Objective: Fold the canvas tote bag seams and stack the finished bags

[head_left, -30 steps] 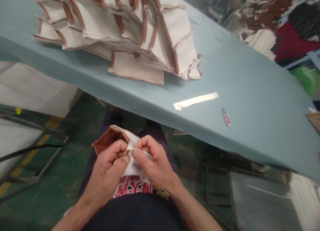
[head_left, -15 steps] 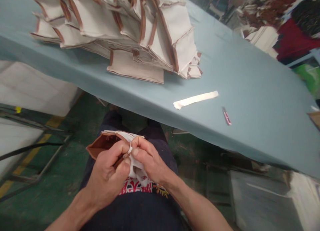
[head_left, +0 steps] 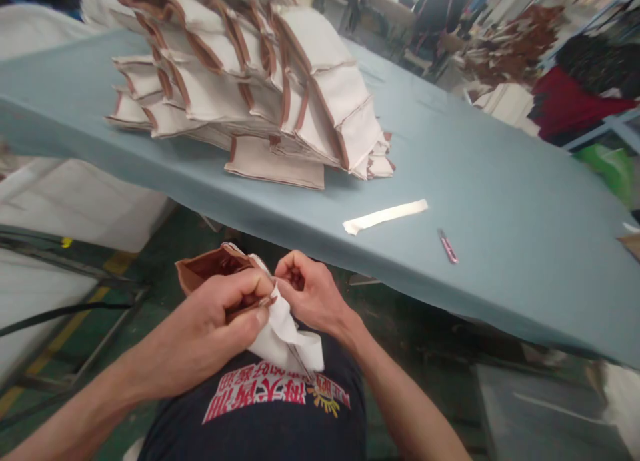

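Observation:
Over my lap I hold a small cream fabric bag with brown lining (head_left: pixel 210 269), partly turned so the brown inside shows. My left hand (head_left: pixel 213 324) is closed round its edge, thumb pressing the cloth. My right hand (head_left: pixel 307 293) is closed in a pinch on the white part of the same bag (head_left: pixel 280 334), which hangs down toward my dark printed shirt. Both hands are below the near edge of the table.
A table covered in pale blue cloth (head_left: pixel 500 201) runs across in front. On it lie a tall stack of cream bags with brown trim (head_left: pixel 250 88), a cream fabric strip (head_left: pixel 385 216) and a small pink cutter (head_left: pixel 448 246). A metal frame stands at the left on the green floor.
The view has tilted up and my hands have risen. My hands have drawn slightly apart, and more white cloth now hangs below them.

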A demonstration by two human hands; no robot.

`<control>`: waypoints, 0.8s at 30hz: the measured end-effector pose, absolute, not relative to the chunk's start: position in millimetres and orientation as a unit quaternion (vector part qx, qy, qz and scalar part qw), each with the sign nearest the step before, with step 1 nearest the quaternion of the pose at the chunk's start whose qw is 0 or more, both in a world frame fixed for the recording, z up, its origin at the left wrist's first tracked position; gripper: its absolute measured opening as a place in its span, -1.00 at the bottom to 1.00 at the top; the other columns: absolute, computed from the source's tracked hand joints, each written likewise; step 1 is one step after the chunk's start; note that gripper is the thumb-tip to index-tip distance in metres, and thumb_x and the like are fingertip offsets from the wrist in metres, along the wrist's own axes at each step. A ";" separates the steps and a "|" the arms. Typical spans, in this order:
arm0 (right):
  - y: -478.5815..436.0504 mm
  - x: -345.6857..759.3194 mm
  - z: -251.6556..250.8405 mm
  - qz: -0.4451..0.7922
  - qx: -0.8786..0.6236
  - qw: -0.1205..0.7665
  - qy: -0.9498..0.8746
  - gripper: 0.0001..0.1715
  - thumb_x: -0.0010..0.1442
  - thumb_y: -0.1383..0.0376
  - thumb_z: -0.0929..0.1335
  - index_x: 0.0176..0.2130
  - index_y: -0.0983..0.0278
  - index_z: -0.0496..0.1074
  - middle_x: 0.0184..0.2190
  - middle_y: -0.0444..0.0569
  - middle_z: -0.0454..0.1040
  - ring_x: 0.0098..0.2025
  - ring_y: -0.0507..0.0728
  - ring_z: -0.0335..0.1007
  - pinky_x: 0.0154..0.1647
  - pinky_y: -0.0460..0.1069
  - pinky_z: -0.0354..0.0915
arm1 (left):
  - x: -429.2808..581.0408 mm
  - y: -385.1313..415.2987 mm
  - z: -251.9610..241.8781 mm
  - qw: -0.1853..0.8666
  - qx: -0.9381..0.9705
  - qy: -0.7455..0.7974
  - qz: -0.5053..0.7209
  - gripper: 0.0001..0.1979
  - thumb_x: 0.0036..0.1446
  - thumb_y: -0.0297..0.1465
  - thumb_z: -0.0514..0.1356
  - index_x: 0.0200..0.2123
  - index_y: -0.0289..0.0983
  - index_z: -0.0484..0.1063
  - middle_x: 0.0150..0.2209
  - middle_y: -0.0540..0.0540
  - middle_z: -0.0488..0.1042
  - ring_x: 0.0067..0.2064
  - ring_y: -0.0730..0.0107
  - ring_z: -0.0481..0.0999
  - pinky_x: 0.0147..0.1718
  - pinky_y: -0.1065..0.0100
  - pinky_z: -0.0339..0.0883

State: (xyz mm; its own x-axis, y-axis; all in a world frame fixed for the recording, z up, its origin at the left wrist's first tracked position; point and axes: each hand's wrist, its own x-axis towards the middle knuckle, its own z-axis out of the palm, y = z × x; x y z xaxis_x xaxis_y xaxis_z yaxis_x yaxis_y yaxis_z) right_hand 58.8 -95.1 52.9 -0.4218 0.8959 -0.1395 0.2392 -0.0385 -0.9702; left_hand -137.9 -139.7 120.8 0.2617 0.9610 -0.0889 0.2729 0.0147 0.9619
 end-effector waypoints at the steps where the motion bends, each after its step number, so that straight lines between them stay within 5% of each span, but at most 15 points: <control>1: -93.5 64.0 57.4 0.524 -0.459 0.320 -0.642 -0.77 0.31 0.12 0.47 -0.28 0.17 0.43 -0.45 -0.22 0.46 -0.43 0.06 0.34 -0.35 -0.03 0.24 | -136.5 -138.4 123.4 0.512 0.618 0.495 0.333 -0.76 0.20 -0.29 0.21 -0.50 -0.18 0.55 -0.51 0.00 0.48 -0.50 0.33 0.41 -0.55 0.44 0.29; 5: -92.5 80.4 85.8 0.466 -0.384 0.424 -0.675 -0.76 0.51 0.11 0.37 -0.01 0.19 0.54 -0.06 0.04 0.71 0.00 0.20 0.66 0.13 0.12 0.50 | -135.5 -134.8 128.1 0.499 0.651 0.482 0.308 -0.71 0.25 -0.26 0.22 -0.52 -0.17 0.50 -0.51 0.00 0.48 -0.48 0.31 0.41 -0.53 0.43 0.29; 8: -91.1 80.7 104.9 0.439 -0.264 0.376 -0.772 -0.60 0.54 0.03 0.39 0.21 0.18 0.51 0.26 0.15 0.67 0.33 0.28 0.58 0.43 0.21 0.39 | -139.7 -137.5 128.5 0.479 0.678 0.475 0.292 -0.74 0.24 -0.32 0.22 -0.52 -0.16 0.47 -0.52 0.02 0.46 -0.48 0.30 0.40 -0.54 0.43 0.27; 11: -82.5 75.4 112.5 0.389 -0.193 0.314 -0.845 -0.45 0.46 -0.13 0.44 0.18 0.18 0.54 0.14 0.13 0.72 0.25 0.31 0.61 0.51 0.28 0.29 | -145.1 -144.3 129.3 0.463 0.690 0.477 0.287 -0.76 0.22 -0.37 0.19 -0.53 -0.15 0.40 -0.55 0.04 0.42 -0.50 0.32 0.34 -0.57 0.43 0.18; 14: -72.3 73.1 117.3 0.364 -0.181 0.262 -0.875 -0.48 0.36 -0.24 0.49 -0.18 0.14 0.56 -0.29 -0.04 0.65 -0.11 0.26 0.59 0.46 0.32 0.28 | -151.7 -150.1 129.3 0.444 0.698 0.495 0.266 -0.74 0.27 -0.36 0.18 -0.51 -0.15 0.39 -0.54 0.06 0.42 -0.51 0.35 0.30 -0.58 0.42 0.12; 17: -68.3 74.2 126.6 0.368 -0.176 0.222 -0.886 -0.40 0.42 -0.17 0.46 -0.45 0.12 0.35 -0.48 -0.14 0.42 -0.29 0.19 0.40 0.25 0.23 0.34 | -159.0 -152.6 127.6 0.456 0.704 0.487 0.243 -0.71 0.35 -0.33 0.17 -0.47 -0.15 0.42 -0.54 0.08 0.43 -0.52 0.38 0.32 -0.56 0.43 0.15; 21: -71.1 74.3 133.5 0.397 -0.178 0.169 -0.885 -0.42 0.56 -0.06 0.33 -0.44 0.13 0.20 -0.49 -0.16 0.34 -0.37 0.13 0.27 -0.17 0.07 0.19 | -163.0 -151.6 126.1 0.439 0.729 0.472 0.229 -0.68 0.41 -0.34 0.16 -0.46 -0.14 0.32 -0.55 0.12 0.38 -0.54 0.42 0.26 -0.59 0.45 0.12; 24: -74.0 72.9 125.7 0.440 -0.187 0.165 -0.863 -0.48 0.57 0.05 0.32 -0.41 0.14 0.19 -0.50 -0.21 0.31 -0.42 0.07 0.22 -0.28 0.03 0.07 | -158.4 -148.3 125.5 0.350 0.773 0.463 0.255 -0.73 0.34 -0.43 0.15 -0.46 -0.15 0.30 -0.55 0.12 0.38 -0.55 0.45 0.29 -0.56 0.41 0.07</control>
